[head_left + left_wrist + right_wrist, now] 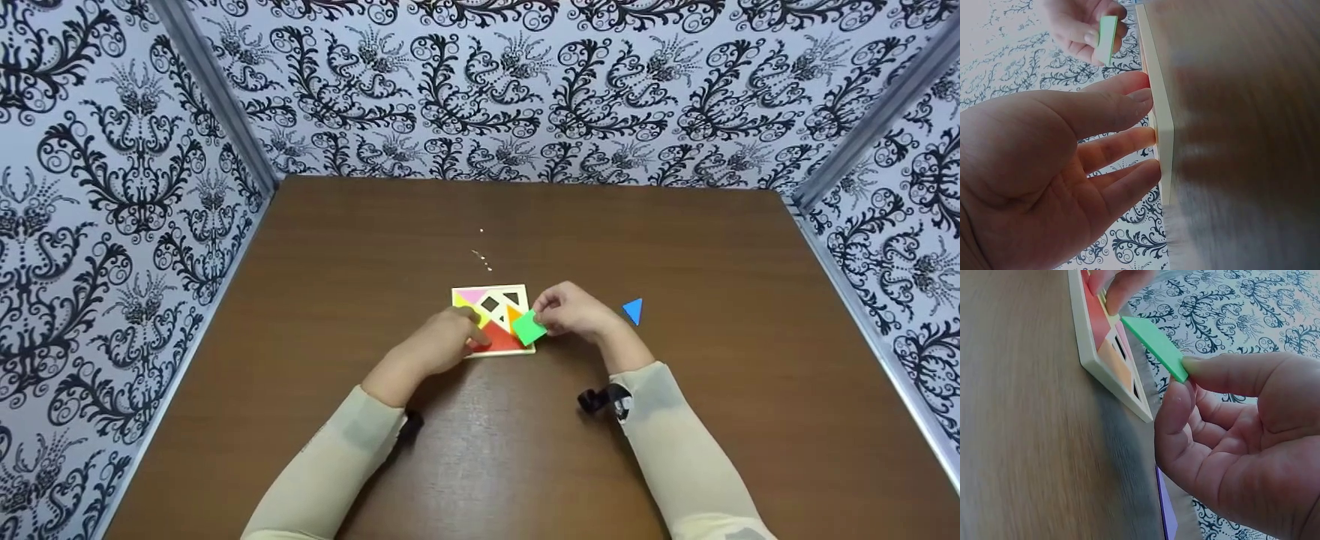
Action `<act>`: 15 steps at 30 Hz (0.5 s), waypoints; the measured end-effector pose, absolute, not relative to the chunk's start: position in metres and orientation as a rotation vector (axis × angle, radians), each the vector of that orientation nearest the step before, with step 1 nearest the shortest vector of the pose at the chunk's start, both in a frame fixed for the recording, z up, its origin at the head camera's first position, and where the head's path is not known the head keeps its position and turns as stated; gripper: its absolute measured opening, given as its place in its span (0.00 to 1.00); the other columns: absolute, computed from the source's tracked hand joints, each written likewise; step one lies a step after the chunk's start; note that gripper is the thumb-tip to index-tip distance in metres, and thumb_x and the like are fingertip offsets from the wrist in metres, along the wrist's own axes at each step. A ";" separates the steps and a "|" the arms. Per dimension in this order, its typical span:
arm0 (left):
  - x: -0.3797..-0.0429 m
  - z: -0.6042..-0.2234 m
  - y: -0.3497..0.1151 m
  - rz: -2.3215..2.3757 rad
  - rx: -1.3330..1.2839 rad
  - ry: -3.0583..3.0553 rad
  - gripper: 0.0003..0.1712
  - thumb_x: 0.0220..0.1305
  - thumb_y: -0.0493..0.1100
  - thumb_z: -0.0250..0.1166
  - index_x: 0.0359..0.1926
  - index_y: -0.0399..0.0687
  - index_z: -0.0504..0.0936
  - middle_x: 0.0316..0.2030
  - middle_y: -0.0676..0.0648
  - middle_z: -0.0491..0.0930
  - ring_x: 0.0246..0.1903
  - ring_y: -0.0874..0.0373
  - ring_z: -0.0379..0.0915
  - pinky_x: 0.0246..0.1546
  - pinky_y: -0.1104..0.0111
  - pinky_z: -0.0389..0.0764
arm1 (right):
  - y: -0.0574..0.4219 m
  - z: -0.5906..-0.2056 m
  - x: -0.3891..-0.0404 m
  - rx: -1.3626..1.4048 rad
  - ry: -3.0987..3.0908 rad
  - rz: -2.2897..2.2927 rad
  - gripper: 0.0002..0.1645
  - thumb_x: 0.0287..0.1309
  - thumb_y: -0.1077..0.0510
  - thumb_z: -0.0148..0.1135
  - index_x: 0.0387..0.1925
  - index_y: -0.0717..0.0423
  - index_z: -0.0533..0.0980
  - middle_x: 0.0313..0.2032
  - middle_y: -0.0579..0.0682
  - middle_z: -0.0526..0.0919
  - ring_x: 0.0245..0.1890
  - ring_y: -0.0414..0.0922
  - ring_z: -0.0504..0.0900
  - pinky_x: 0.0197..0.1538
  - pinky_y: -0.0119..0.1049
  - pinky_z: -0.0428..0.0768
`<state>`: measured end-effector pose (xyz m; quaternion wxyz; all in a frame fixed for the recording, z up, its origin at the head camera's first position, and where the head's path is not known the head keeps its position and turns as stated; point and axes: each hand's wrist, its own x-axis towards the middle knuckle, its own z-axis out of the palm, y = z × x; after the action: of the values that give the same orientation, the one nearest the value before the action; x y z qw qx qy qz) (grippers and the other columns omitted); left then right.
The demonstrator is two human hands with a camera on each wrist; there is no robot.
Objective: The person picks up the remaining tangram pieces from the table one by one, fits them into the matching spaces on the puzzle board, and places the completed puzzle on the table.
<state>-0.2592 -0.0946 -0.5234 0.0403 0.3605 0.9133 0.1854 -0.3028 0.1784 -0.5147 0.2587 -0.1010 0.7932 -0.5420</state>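
A small cream tangram board (pixel 523 289) lies flat on the brown table. Pink (pixel 471 295), red (pixel 501 340) and orange (pixel 513 316) pieces sit in it, along with yellow; dark gaps show a square slot (pixel 490 304) and triangular ones. My left hand (pixel 442 341) rests its fingertips on the board's left side, over the red and yellow area; the left wrist view shows these fingers fairly straight. Thumb and fingers of my right hand (pixel 574 311) pinch a green square piece (pixel 1157 346) by one corner, tilted above the board's right edge.
A blue triangle piece (pixel 634 310) lies on the table (pixel 675 450) to the right of my right hand. Small pale specks (pixel 484 259) are scattered beyond the board. Patterned walls (pixel 525 90) enclose the table at the back and sides.
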 end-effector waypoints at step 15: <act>-0.260 -0.523 -0.094 0.572 1.057 2.773 0.19 0.68 0.27 0.63 0.47 0.51 0.94 0.55 0.37 0.86 0.56 0.39 0.82 0.61 0.49 0.82 | 0.153 -0.516 -0.319 -0.110 2.150 -1.627 0.07 0.67 0.70 0.61 0.43 0.72 0.80 0.29 0.45 0.79 0.25 0.38 0.75 0.29 0.27 0.79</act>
<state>-0.2599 -0.0938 -0.5228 0.0598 0.3491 0.9159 0.1889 -0.3186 0.1532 -0.5158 0.2198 -0.0397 0.7774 -0.5881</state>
